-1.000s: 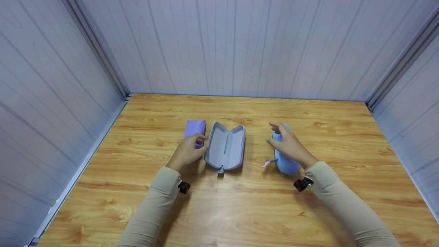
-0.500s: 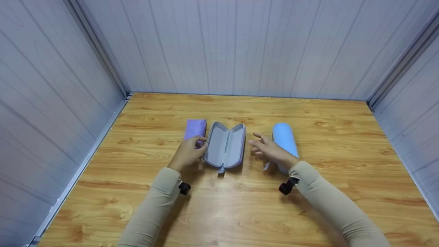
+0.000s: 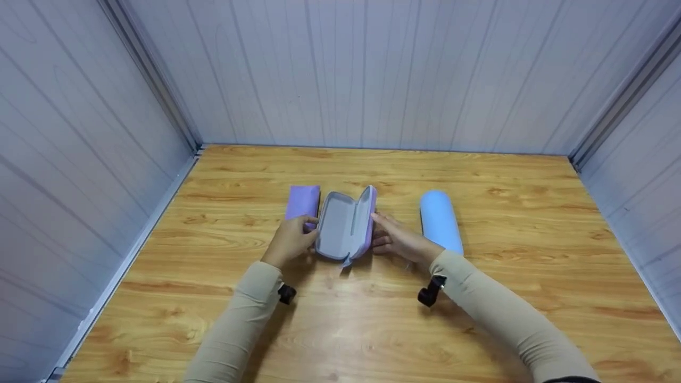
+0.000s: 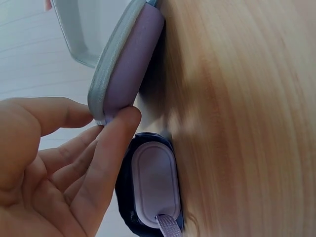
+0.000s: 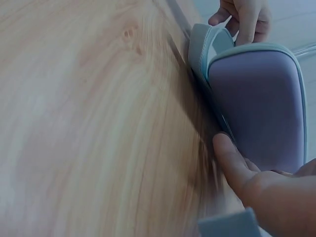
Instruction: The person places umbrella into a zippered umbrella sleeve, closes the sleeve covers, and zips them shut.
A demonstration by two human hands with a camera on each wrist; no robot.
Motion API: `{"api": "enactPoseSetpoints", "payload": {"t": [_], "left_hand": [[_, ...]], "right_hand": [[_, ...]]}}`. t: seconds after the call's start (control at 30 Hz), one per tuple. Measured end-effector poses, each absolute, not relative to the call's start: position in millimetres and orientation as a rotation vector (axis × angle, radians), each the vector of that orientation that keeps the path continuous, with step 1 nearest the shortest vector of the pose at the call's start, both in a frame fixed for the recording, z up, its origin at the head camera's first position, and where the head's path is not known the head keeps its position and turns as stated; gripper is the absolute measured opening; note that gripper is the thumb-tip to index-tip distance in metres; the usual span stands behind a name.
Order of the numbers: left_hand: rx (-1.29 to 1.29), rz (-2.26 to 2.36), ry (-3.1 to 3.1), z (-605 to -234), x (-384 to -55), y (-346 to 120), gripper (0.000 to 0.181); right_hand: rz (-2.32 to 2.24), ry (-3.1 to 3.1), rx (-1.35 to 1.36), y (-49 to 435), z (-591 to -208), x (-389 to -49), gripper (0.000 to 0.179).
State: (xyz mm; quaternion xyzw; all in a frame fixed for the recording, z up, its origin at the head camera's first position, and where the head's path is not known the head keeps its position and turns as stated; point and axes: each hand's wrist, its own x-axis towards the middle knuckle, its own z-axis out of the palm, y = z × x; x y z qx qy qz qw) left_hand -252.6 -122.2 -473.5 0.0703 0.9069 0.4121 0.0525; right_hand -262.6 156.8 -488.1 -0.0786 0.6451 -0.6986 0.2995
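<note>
An unzipped glasses case [image 3: 336,226], purple outside with grey lining, lies spread on the wooden table, its right half tipped up. My left hand [image 3: 291,239] pinches the outer edge of the left half; in the left wrist view the thumb [image 4: 74,112] is at the rim and a fingertip is on the purple side. My right hand [image 3: 401,242] touches the outside of the raised right half with extended fingers, the thumb tip near its rim. In the right wrist view that purple half [image 5: 259,98] stands steeply, and one finger [image 5: 227,148] lies low by the table.
A purple rectangular case [image 3: 303,201] lies just left of the glasses case; the left wrist view shows its mauve end panel [image 4: 155,185] and strap. Right of my right hand lies a rounded light blue case [image 3: 441,221]. Pale panel walls [image 3: 340,74] enclose the wooden table [image 3: 340,330].
My right hand has moved left from over the blue case to the glasses case, whose right half has tipped up. My left hand has stayed at the left edge.
</note>
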Motion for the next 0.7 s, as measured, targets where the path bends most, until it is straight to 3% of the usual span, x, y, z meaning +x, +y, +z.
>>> {"api": "enactPoseSetpoints", "payload": {"t": [0.7], "left_hand": [[0.252, 1.222, 2.789, -478.7, -254.3, -121.0, 0.032]], "right_hand": [[-1.903, 1.661, -0.236, 139.9, -493.0, -265.8, 0.074]]}}
